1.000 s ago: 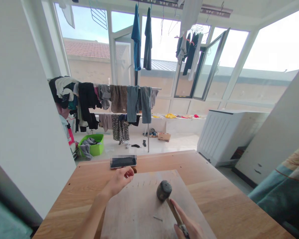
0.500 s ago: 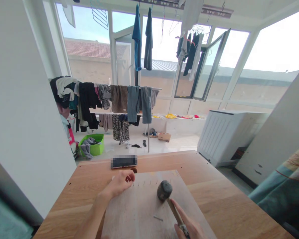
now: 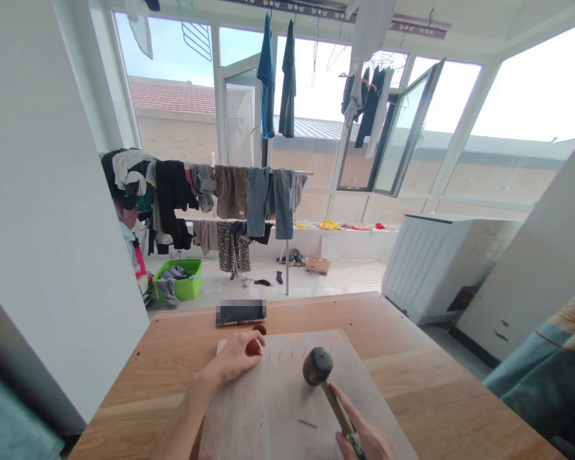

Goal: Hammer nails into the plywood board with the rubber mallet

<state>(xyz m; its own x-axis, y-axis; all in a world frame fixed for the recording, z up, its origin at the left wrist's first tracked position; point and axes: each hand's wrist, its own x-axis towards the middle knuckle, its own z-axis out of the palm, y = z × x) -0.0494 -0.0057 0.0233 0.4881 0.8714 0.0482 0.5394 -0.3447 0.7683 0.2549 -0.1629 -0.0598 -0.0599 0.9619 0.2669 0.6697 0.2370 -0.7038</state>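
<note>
My right hand is wrapped round the wooden handle of a rubber mallet, whose black head hangs over a pale wooden board. Several thin nails stand upright in a row near the board's far edge. At the left end of that row, my left hand is closed with thumb and fingers curled together; what lies between the fingertips is hidden. One loose nail lies flat on the board, left of the mallet handle.
The board lies on a wood-grain table. Beyond it are a dark box-like item, partly blurred, and a small brown round object. Past the table stand a loaded clothes rack, a green basket and a white cabinet-like appliance.
My left hand has shifted slightly right along the nail row, and a nail beside its fingertips is now covered. The mallet stays almost in place. The whole view has moved slightly.
</note>
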